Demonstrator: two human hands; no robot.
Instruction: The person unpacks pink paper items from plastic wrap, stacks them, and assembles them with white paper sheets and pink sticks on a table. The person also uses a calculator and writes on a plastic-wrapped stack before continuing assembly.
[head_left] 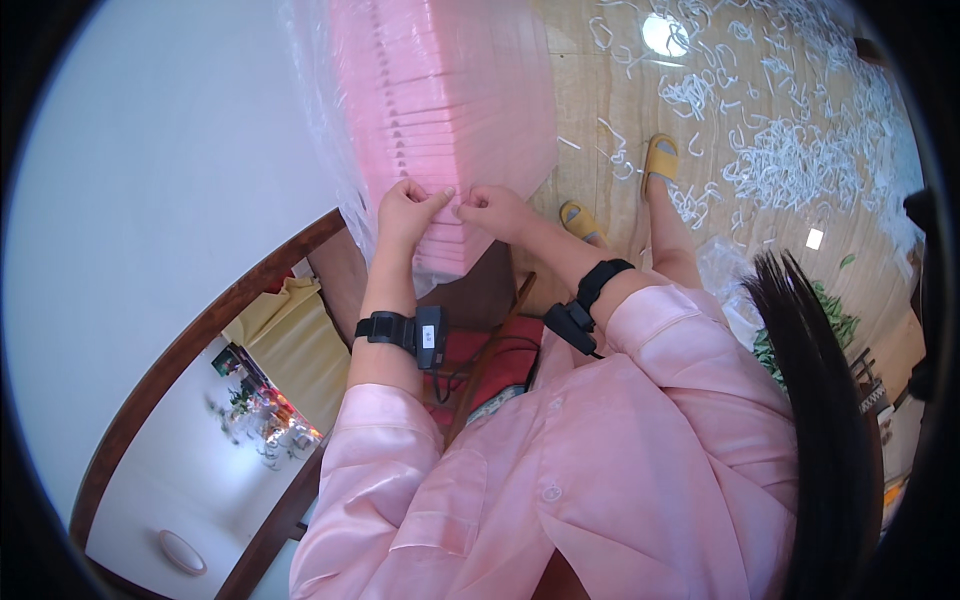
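A tall stack of flat pink boxes (pixel 430 100) stands in front of me, with loose clear plastic film (pixel 325 110) around it. At the stack's near corner, low down, both my hands touch it. My left hand (pixel 408 212) is closed, its thumb pressed toward the curled fingers. Just to its right, my right hand (pixel 495 211) is closed in a pinch, a small gap from the left thumb. Whatever is between the fingers of either hand is too small to make out. A black strap with a small box sits on each forearm.
A wood-framed mirror (pixel 200 355) leans at the left by a pale wall (pixel 180 150). White curled strips (pixel 790 160) litter the tiled floor at the right. Yellow slippers (pixel 660 157) are there, one foot in each. Green leaves (pixel 835 315) and a clear bag (pixel 725 270) lie nearer.
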